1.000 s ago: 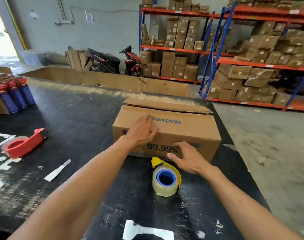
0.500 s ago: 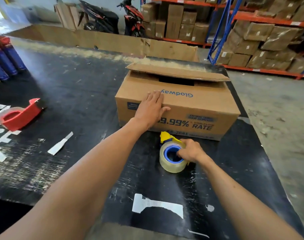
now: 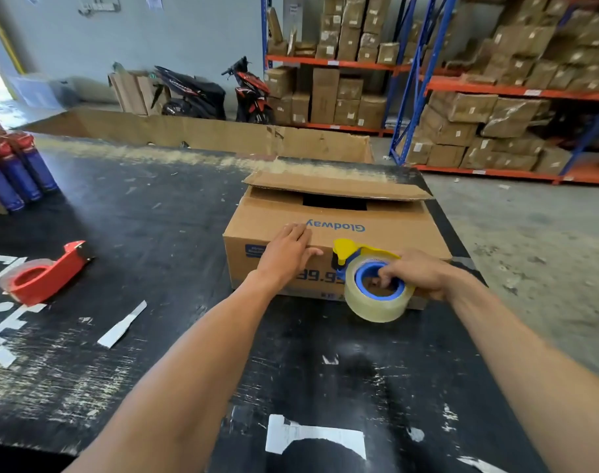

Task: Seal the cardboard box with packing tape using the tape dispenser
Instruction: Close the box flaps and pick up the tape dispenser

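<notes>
A brown cardboard box (image 3: 386,230) printed "Glodway" sits on the black table. Its near flap lies flat, its far flap stands slightly raised, and a dark gap shows between them. My left hand (image 3: 286,252) rests flat on the near top edge of the box, fingers together. My right hand (image 3: 415,273) grips a yellow and blue tape dispenser (image 3: 366,264) loaded with a clear tape roll, fingers through the blue core. The dispenser hangs in the air before the box's front face, its yellow head at the top edge.
A red tape dispenser (image 3: 47,273) lies on the black table (image 3: 154,233) at the left. Blue and red cans (image 3: 15,172) stand at the far left. White tape scraps (image 3: 122,324) dot the table. Shelves of boxes (image 3: 478,114) and scooters (image 3: 223,93) stand behind.
My right hand closed on the yellow dispenser and lifted it from the table up to the box's front top edge. My left hand stayed on the box.
</notes>
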The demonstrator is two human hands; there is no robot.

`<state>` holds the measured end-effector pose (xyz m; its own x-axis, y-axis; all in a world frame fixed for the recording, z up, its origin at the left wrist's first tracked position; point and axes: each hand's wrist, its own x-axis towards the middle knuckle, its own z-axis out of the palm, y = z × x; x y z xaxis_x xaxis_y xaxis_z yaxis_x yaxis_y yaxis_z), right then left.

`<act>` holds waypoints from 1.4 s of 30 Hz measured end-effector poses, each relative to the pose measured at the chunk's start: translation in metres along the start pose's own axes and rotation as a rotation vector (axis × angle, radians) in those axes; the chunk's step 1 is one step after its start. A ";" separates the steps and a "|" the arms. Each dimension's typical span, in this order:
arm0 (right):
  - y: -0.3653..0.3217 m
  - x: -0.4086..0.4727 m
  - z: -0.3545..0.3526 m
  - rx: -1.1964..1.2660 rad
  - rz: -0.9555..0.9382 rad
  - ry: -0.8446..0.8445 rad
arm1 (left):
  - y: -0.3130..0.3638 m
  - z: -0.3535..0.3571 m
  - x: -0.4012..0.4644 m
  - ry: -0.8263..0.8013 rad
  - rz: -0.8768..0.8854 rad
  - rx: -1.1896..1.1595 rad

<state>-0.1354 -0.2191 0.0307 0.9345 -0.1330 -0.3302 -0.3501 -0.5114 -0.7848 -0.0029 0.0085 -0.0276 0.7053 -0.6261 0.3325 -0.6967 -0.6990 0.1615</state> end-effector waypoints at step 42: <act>-0.047 0.007 -0.016 -0.555 -1.023 0.577 | 0.038 -0.136 0.005 -0.013 -0.575 -1.704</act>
<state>-0.1110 -0.2095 0.0741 0.7015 0.2509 0.6670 0.4777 -0.8601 -0.1788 -0.0436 0.0255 0.1072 0.8779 -0.4660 -0.1097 0.2618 0.2755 0.9250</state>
